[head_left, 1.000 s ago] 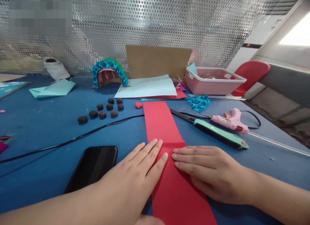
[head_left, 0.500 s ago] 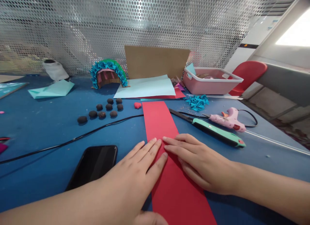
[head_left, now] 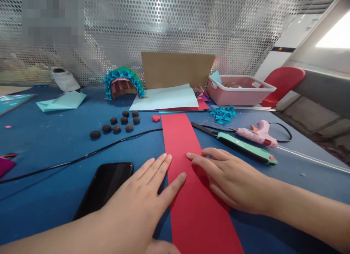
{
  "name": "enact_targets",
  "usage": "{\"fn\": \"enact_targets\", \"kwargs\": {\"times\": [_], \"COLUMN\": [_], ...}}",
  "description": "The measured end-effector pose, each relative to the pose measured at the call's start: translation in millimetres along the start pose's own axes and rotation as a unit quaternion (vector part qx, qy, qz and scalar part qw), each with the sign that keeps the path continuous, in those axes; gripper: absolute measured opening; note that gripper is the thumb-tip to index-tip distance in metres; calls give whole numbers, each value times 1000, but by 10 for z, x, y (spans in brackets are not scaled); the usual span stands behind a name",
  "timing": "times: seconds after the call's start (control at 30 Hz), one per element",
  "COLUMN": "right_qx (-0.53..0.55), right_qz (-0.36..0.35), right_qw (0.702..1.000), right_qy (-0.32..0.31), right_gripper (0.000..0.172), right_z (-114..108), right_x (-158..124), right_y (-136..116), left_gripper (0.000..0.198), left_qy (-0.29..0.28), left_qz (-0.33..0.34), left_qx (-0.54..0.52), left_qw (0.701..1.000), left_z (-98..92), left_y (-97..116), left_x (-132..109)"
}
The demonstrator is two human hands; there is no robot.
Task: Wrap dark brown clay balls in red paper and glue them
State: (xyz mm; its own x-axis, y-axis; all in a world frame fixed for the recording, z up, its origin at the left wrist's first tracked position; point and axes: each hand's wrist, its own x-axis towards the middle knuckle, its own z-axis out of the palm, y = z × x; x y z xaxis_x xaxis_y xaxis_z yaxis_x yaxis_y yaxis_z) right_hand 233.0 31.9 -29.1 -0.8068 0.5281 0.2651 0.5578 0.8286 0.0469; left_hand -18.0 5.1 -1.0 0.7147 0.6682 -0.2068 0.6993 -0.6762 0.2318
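Note:
A long red paper strip (head_left: 202, 214) runs away from me across the blue table. My left hand (head_left: 144, 195) lies flat at its left edge, fingers stretched out and thumb resting on the red paper. On the right edge rests my right hand (head_left: 232, 177), index finger extended onto the strip, the other fingers partly bent and spread. Neither hand grips anything. Under my left forearm, a black phone (head_left: 106, 186) is partly covered. Just beyond my right hand lies a green utility knife (head_left: 243, 146) with its dark blade showing.
A pink glue gun (head_left: 258, 133) lies at the right. Several dark clay balls (head_left: 124, 120), a red lump (head_left: 155, 118) and a black cable (head_left: 90, 154) are on the left. Behind stand a blue-fringed arch (head_left: 123, 77), light blue sheets (head_left: 169, 97), cardboard (head_left: 177, 70) and a pink basket (head_left: 237, 95).
My hands have moved apart: the left has slid left towards the strip's edge, and the right has shifted slightly right. The strip stays in place.

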Motion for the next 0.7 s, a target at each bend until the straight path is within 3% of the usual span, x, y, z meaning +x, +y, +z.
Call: {"fn": "enact_targets", "kwargs": {"times": [0.13, 0.27, 0.33, 0.43, 0.5, 0.7], "right_qx": [-66, -112, -155, -223, -253, -284], "right_qz": [1, 12, 22, 93, 137, 160], "right_qw": [998, 992, 985, 970, 957, 942], "right_qy": [14, 52, 68, 22, -29, -81], "right_gripper": [43, 22, 14, 20, 25, 18], "right_z": [-92, -288, -392, -469, -445, -240], "right_x": [-163, -279, -319, -342, -327, -233], "right_y": [74, 232, 352, 499, 540, 534], "left_gripper": [98, 101, 97, 86, 80, 69], "left_qy": [15, 30, 70, 159, 184, 125], "left_qz": [-1, -5, -13, -6, 23, 62], "left_qx": [8, 7, 3, -20, -44, -124], "left_qw": [1000, 1000, 997, 987, 982, 983], "left_z": [30, 110, 153, 166, 127, -95], "left_y": [3, -16, -35, -61, -71, -66], "left_x": [-68, -55, 4, 164, 299, 580]}}
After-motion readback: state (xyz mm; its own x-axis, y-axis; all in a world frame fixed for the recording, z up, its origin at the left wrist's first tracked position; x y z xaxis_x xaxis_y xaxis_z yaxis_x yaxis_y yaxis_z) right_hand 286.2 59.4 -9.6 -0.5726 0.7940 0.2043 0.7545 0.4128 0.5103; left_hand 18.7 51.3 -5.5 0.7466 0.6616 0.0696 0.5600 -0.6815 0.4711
